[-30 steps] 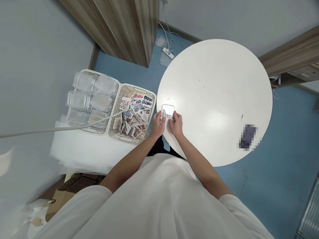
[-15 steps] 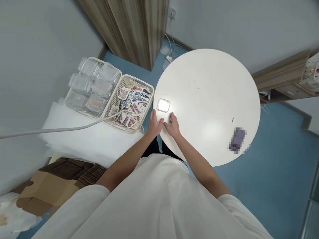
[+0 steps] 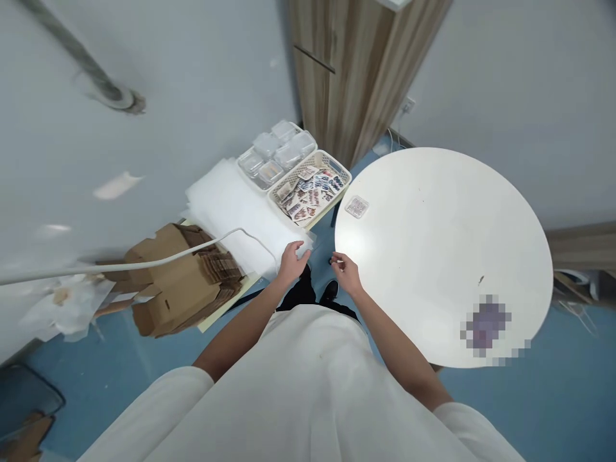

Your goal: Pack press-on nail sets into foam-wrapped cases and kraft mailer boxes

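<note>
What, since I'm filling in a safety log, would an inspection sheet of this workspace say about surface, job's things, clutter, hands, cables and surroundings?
Surface: round white table, a few small dark marks.
Job's things: clear case lying flat near the table's left edge; printed cards heaped in a white basket, clear packs beside it.
Clutter: brown cardboard at left; purple pixelated item on the table.
Grippers: bare hands; left hand part-open by white sheets; right hand curled at the table edge, contents unclear.
Cables: white cable crossing the left side.
Surroundings: wood-grain cabinet, blue floor.
</note>
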Tool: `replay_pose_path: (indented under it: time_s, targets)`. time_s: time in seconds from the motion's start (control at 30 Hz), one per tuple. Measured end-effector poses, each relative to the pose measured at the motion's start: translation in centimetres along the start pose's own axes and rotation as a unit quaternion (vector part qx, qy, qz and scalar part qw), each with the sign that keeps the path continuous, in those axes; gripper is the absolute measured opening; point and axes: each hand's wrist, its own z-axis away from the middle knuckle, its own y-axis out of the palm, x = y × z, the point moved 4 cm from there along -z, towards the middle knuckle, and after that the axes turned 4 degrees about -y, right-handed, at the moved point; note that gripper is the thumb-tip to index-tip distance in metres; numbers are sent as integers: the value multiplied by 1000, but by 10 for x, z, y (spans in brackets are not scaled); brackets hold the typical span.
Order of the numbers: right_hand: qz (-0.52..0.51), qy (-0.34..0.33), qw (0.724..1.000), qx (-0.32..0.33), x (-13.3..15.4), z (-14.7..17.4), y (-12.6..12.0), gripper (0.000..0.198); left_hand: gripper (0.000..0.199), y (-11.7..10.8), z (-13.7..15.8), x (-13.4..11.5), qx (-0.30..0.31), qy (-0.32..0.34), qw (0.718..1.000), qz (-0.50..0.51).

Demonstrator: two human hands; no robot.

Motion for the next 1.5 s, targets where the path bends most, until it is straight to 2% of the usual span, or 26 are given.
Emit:
replay_pose_path:
  time_s: [0.1, 0.2, 0.33, 0.47, 0.57, 0.63, 0.8, 0.93, 1.1, 1.2, 1.3, 1.4, 1.5]
  targets:
    - [26, -34, 996, 83, 14, -11, 24, 33, 38, -39, 1, 28, -68, -79, 994, 19]
    - [68, -57, 987, 135, 33, -29, 47, 32, 40, -75, 4, 45, -105, -113, 987, 41]
    - [136, -65, 969, 197, 57, -55, 90, 31, 41, -108, 12, 64, -110, -135, 983, 55]
    - [161, -75, 958, 226, 74, -63, 142, 32, 41, -123, 15, 83, -95, -129, 985, 63]
    - [185, -84, 948, 247, 78, -56, 170, 32, 41, -127, 11, 92, -82, -115, 987, 75]
    - [215, -93, 939, 251, 78, -51, 176, 32, 42, -127, 6, 93, -67, -108, 988, 82]
    - [249, -92, 940, 215, 74, -60, 165, 34, 47, -122, -15, 88, -12, -122, 990, 70]
    - [236, -78, 941, 229, 74, -83, 165, 41, 54, -115, -36, 83, 24, -156, 985, 64]
    - [239, -104, 938, 227, 78, -117, 182, 54, 55, -108, -63, 80, 14, -180, 980, 89]
    - [239, -97, 939, 226, 71, -133, 191, 64, 56, -101, -75, 85, 13, -210, 970, 122]
    - [251, -98, 935, 232, 62, -139, 199, 66, 57, -94, -82, 94, 2, -244, 959, 143]
    - [265, -140, 913, 277, 57, -134, 210, 61, 52, -90, -86, 100, -27, -254, 956, 143]
    - [280, -178, 886, 323, 58, -126, 220, 60, 34, -89, -90, 102, -50, -223, 963, 140]
